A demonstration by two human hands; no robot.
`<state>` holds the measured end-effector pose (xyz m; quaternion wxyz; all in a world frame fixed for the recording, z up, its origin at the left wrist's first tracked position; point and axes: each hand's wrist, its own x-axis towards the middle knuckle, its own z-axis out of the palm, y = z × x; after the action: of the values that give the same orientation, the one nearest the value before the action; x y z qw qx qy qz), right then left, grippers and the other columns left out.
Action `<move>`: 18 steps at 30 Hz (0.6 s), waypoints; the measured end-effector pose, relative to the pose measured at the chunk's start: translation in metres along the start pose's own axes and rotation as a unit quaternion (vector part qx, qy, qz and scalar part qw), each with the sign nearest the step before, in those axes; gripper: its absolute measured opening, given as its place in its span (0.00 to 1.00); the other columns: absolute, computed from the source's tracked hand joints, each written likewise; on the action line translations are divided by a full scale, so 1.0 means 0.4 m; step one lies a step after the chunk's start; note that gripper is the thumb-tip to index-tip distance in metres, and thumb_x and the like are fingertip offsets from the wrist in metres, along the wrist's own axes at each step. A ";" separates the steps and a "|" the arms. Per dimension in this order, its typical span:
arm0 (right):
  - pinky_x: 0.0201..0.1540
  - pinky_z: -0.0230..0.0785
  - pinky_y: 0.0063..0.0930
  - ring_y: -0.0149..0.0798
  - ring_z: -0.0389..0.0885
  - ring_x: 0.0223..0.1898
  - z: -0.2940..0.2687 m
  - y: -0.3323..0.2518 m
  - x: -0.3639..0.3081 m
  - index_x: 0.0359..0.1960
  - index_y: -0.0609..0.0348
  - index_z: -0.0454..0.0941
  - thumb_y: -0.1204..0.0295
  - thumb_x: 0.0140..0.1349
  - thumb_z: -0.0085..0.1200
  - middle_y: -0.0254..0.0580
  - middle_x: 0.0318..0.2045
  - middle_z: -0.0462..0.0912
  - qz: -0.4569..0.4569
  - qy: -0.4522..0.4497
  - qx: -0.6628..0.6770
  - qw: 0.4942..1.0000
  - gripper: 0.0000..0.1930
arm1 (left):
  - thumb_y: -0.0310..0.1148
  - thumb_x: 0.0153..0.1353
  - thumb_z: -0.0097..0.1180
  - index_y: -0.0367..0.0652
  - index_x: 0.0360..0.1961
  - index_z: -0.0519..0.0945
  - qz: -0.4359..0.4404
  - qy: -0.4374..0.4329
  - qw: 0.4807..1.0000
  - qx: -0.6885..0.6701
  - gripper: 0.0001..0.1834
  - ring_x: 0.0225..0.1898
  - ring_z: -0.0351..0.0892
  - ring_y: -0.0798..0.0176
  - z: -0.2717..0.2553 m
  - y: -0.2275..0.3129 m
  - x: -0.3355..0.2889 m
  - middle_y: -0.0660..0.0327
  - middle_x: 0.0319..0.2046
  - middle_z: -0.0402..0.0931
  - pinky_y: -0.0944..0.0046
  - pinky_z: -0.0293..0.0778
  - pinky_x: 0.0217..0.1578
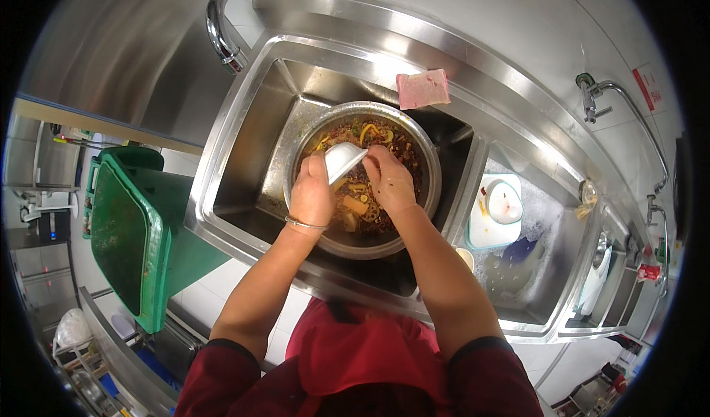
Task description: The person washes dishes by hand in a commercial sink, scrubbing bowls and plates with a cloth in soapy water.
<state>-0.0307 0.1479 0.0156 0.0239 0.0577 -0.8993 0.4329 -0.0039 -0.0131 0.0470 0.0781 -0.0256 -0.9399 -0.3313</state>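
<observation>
A small white bowl (342,159) is tipped on its side over a large round metal basin (296,164). My left hand (312,191) grips the bowl from the left, with a bracelet at the wrist. At the bowl's right rim, the fingers of my right hand (392,180) are closed on the edge. The basin stands in the left sink compartment (248,139) and holds food scraps (356,206), dark red and brown with yellow pieces. The bowl's inside is mostly hidden from view.
Soapy water fills the right compartment, where white dishes (506,201) are stacked. A pink cloth (423,89) lies on the sink's back rim. One faucet (224,43) hangs at the back left, another (592,95) at the right. Left of the sink stands a green bin (159,232).
</observation>
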 end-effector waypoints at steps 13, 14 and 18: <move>0.23 0.66 0.21 0.27 0.74 0.20 -0.012 0.010 0.002 0.32 0.62 0.78 0.59 0.57 0.54 0.36 0.17 0.76 0.226 -0.155 0.309 0.911 0.16 | 0.19 0.48 0.42 0.31 0.47 0.65 -0.091 -0.009 0.989 -0.120 0.21 0.38 0.72 0.34 -0.024 -0.025 -0.039 0.36 0.35 0.73 0.47 0.68 0.41; 0.24 0.66 0.21 0.27 0.74 0.20 -0.021 0.014 0.002 0.33 0.63 0.78 0.61 0.59 0.52 0.37 0.19 0.77 0.213 -0.133 0.329 0.911 0.15 | 0.19 0.48 0.42 0.31 0.47 0.66 -0.098 0.000 0.989 -0.109 0.21 0.38 0.72 0.34 -0.028 -0.036 -0.047 0.36 0.35 0.73 0.47 0.68 0.40; 0.31 0.71 0.21 0.29 0.77 0.28 -0.064 0.009 0.002 0.40 0.60 0.75 0.72 0.61 0.50 0.39 0.31 0.79 0.208 -0.096 0.466 0.855 0.08 | 0.19 0.48 0.43 0.33 0.46 0.66 -0.063 0.031 0.991 -0.112 0.20 0.37 0.72 0.34 -0.075 -0.062 -0.089 0.37 0.33 0.73 0.46 0.68 0.39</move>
<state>-0.0321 0.1701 0.0287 -0.1829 -0.0847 -0.5813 0.7883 0.0325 -0.0512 0.0490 0.0829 0.0349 -0.8938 -0.4393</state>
